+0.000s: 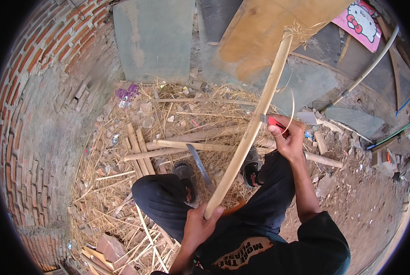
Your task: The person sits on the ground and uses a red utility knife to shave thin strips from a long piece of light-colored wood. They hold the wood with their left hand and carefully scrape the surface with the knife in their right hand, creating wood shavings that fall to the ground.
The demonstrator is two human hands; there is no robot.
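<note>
A long split bamboo strip (245, 149) slants from my lap up and away to the right, its far tip hung with frayed shavings (301, 31). My left hand (200, 225) is closed round its near end. In my right hand (288, 137) is a red box cutter (274, 123), gripped between thumb and fingers. The cutter's blade (263, 118) meets the strip's right edge, partway along. A thin curled shaving (292, 107) arcs up beside my right hand. Between my feet lies a long dark metal blade (199, 164), its near end partly hidden.
Bamboo pieces (186, 144), shavings (108, 183) and rubble cover the ground. A brick wall (28, 137) rises at the left. Sheets of board (154, 41), a wooden panel (255, 41) and a pink picture board (361, 25) lie ahead. A pale pole (365, 71) stands at the right.
</note>
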